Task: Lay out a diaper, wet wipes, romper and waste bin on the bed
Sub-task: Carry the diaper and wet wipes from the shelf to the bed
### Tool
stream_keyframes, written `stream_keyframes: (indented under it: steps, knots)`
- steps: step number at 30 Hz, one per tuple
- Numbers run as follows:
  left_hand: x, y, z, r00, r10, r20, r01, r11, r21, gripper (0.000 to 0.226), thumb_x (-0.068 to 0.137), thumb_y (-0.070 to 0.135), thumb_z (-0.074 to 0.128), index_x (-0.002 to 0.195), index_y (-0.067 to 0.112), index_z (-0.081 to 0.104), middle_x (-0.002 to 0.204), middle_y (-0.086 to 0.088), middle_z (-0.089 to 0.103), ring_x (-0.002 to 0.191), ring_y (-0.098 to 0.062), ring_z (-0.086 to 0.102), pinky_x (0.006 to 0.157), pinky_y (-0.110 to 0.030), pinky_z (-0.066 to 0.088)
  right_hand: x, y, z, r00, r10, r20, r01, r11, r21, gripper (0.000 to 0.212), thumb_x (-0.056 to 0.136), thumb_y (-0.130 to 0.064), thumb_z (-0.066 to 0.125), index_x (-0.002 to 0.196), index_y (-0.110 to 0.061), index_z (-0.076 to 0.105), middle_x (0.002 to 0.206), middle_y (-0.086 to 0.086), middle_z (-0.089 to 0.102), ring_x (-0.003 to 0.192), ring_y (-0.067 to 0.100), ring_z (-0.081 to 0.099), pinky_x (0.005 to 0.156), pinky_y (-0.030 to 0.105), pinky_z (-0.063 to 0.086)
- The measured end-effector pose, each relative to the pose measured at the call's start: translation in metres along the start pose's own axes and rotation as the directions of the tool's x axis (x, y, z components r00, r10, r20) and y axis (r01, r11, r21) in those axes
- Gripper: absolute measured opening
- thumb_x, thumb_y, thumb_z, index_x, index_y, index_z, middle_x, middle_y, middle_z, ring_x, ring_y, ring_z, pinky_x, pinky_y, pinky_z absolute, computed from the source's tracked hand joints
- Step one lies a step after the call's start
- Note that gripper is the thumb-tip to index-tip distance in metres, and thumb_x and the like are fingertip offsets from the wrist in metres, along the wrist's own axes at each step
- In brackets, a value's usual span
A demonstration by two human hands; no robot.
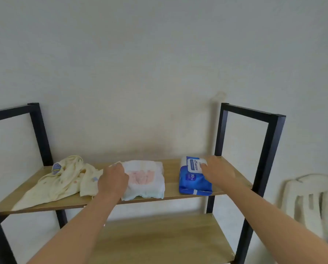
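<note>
- Your left hand (112, 181) reaches forward with a bare forearm; it rests palm down on the left edge of a folded white disposable diaper with a pale pink patch (145, 179); the fingers curl over that edge, but whether they have closed on it cannot be told
- Your right hand (217, 171) reaches forward too; it lies palm down on the right side of a blue plastic pack of wet wipes with a white label (192, 178); the fingers spread loosely over the top, and a firm grasp cannot be confirmed
- The diaper sits in the middle of the upper wooden shelf board (171, 189); the wet wipes pack lies near it toward the right end, apart from it
- A crumpled cream cotton romper with small coloured prints (62, 180) lies at the left end of the same board; its right edge is just beside your left hand
- The board belongs to a black metal shelf frame (270, 149) standing against a plain pale wall (159, 54); a second wooden board (159, 239) sits lower down
- A white plastic chair (310, 202) stands right of the frame
</note>
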State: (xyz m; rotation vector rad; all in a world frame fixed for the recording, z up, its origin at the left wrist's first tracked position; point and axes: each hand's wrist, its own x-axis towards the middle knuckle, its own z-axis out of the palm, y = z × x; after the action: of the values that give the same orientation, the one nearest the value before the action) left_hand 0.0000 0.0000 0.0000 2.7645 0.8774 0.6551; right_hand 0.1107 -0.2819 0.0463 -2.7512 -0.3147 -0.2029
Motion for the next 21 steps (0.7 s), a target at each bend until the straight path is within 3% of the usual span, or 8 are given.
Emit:
stream_keyframes:
  steps: [2, 5, 9, 11, 15, 18, 21]
  knots:
    - [0.01, -0.001, 0.01, 0.994, -0.081, 0.075, 0.084, 0.996, -0.043, 0.037, 0.095, 0.032, 0.049, 0.117, 0.003, 0.056, 0.111, -0.014, 0.065, 0.105, -0.031, 0.058, 0.074, -0.033, 0.045, 0.008, 0.002, 0.0, 0.992, 0.019, 0.125, -0.026, 0.998, 0.053, 0.033, 0.098, -0.033, 0.037, 0.104, -0.008, 0.057, 0.079, 0.002, 0.054, 0.072, 0.018, 0.054, 0.054, 0.026, 0.039]
    - [0.022, 0.0, 0.023, 0.97, -0.154, 0.186, 0.175, 0.979, -0.104, 0.051, 0.092, 0.051, 0.05, 0.107, 0.004, 0.062, 0.091, -0.009, 0.063, 0.087, -0.028, 0.058, 0.074, -0.031, 0.043, 0.013, -0.003, -0.002, 0.953, 0.073, 0.293, -0.149, 0.958, 0.245, 0.038, 0.102, -0.04, 0.033, 0.115, -0.011, 0.053, 0.086, 0.004, 0.056, 0.07, 0.013, 0.053, 0.052, 0.02, 0.038]
    - [0.029, 0.003, 0.03, 0.934, -0.236, 0.266, 0.275, 0.954, -0.12, 0.051, 0.083, 0.063, 0.054, 0.093, 0.014, 0.062, 0.083, -0.003, 0.059, 0.081, -0.026, 0.056, 0.072, -0.03, 0.042, 0.026, -0.014, 0.004, 0.909, 0.106, 0.403, -0.251, 0.912, 0.326, 0.038, 0.1, -0.044, 0.039, 0.114, -0.011, 0.052, 0.118, 0.01, 0.065, 0.099, 0.023, 0.064, 0.063, 0.024, 0.045]
    - [0.034, 0.004, 0.032, 0.913, -0.251, 0.322, 0.298, 0.948, -0.106, 0.054, 0.072, 0.066, 0.062, 0.094, 0.017, 0.061, 0.084, -0.002, 0.06, 0.082, -0.024, 0.057, 0.07, -0.029, 0.042, 0.031, -0.02, 0.003, 0.884, 0.115, 0.454, -0.277, 0.91, 0.308, 0.042, 0.1, -0.042, 0.041, 0.124, -0.01, 0.051, 0.125, 0.012, 0.062, 0.088, 0.02, 0.062, 0.056, 0.023, 0.042]
    - [0.038, 0.012, 0.028, 0.902, -0.226, 0.368, 0.284, 0.952, -0.111, 0.057, 0.064, 0.059, 0.076, 0.096, 0.013, 0.062, 0.084, -0.002, 0.06, 0.086, -0.023, 0.058, 0.07, -0.028, 0.042, 0.037, -0.022, -0.004, 0.867, 0.109, 0.486, -0.262, 0.929, 0.259, 0.043, 0.099, -0.041, 0.044, 0.127, -0.008, 0.048, 0.129, 0.014, 0.058, 0.089, 0.024, 0.058, 0.068, 0.029, 0.044]
    - [0.038, 0.017, 0.025, 0.904, -0.226, 0.363, 0.293, 0.945, -0.142, 0.052, 0.066, 0.051, 0.079, 0.094, 0.011, 0.059, 0.087, -0.004, 0.062, 0.082, -0.022, 0.058, 0.065, -0.027, 0.04, 0.04, -0.025, -0.002, 0.842, 0.108, 0.529, -0.292, 0.916, 0.277, 0.041, 0.096, -0.043, 0.051, 0.121, -0.012, 0.052, 0.116, 0.011, 0.062, 0.072, 0.019, 0.058, 0.053, 0.028, 0.042]
    - [0.038, 0.022, 0.024, 0.901, -0.203, 0.384, 0.324, 0.902, -0.284, 0.046, 0.068, 0.039, 0.081, 0.095, 0.006, 0.065, 0.093, -0.009, 0.069, 0.08, -0.022, 0.061, 0.058, -0.028, 0.04, 0.045, -0.028, 0.005, 0.84, 0.115, 0.53, -0.307, 0.906, 0.29, 0.041, 0.093, -0.046, 0.055, 0.119, -0.013, 0.054, 0.119, 0.01, 0.066, 0.08, 0.021, 0.063, 0.05, 0.028, 0.042]
